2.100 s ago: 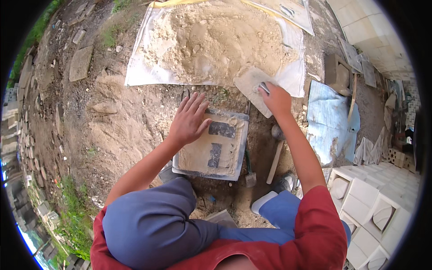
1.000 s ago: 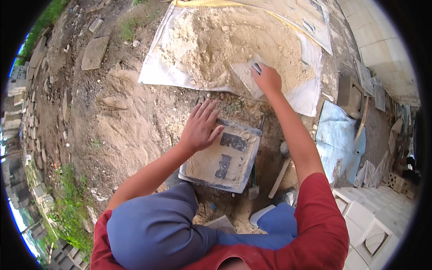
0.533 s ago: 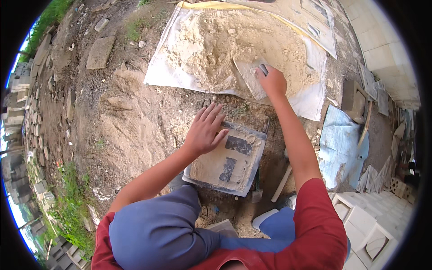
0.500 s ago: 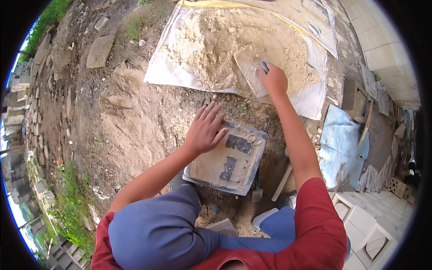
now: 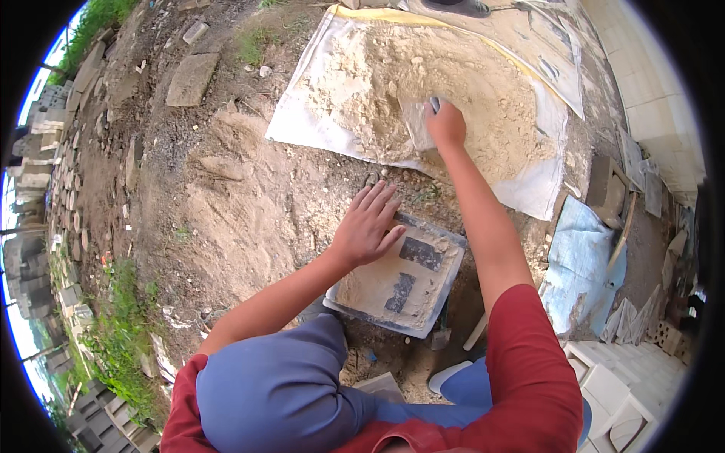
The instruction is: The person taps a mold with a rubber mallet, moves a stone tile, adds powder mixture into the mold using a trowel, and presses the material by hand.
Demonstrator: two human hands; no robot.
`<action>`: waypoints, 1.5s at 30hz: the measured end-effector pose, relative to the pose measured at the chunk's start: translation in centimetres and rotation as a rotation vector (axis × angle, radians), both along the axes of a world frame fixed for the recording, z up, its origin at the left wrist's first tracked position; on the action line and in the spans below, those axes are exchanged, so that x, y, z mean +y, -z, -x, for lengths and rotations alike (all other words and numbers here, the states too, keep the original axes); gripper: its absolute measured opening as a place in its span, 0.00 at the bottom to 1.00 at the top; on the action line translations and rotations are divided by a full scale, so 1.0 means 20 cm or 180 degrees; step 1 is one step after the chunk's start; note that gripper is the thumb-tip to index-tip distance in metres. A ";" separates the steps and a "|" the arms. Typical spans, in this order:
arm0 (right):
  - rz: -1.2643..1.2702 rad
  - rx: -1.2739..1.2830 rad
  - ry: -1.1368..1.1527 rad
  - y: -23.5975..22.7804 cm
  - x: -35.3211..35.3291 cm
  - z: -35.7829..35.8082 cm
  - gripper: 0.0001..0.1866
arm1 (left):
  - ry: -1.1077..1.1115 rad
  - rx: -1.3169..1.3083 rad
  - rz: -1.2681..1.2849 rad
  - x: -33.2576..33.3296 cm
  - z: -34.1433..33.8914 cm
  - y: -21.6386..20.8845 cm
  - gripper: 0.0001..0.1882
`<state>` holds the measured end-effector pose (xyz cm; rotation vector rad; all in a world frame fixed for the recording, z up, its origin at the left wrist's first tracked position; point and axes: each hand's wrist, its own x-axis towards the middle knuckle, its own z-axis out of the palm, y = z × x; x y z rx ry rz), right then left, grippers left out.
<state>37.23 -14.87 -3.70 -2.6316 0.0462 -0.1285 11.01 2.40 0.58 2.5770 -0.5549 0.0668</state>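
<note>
My right hand (image 5: 447,124) is closed round the dark handle of a flat trowel (image 5: 415,127), whose broad blade rests at the near part of a heap of pale sandy powder (image 5: 355,83). That heap lies spread on a white sheet (image 5: 298,117) with a yellow edge. Closer to me is a shallow rectangular tray-like mould (image 5: 451,270) with a dark rim, coated with the same sandy material; two dark oblong patches show in it. My left hand (image 5: 368,230) lies flat over the mould's far left corner, fingers stretched out and holding nothing.
Right of my arm lie a crumpled pale-blue sheet (image 5: 578,260) and a hollow block (image 5: 606,185). White blocks (image 5: 615,370) stand at the lower right. A wooden handle (image 5: 475,332) shows beside the mould. At the top edge is a dark shoe (image 5: 464,6); a stone slab (image 5: 192,79) lies far left.
My right hand has moved left across the powder with the trowel. My left hand keeps its place on the mould's corner. The whole view has shifted slightly, and the dark shoe has come into sight.
</note>
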 end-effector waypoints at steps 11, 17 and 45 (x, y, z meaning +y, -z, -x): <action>-0.0284 0.0683 -0.0043 -0.07 -0.06 -0.21 0.33 | -0.0131 -0.0052 0.0015 0.03 0.01 0.03 0.30; -0.0312 0.0003 0.0165 -0.17 -0.22 0.02 0.34 | -0.0130 -0.0179 0.0082 0.03 -0.01 0.02 0.29; 0.0298 -0.0056 -0.1269 -1.32 -0.77 1.14 0.32 | 0.0726 0.0619 -0.1315 0.64 0.38 -1.65 0.33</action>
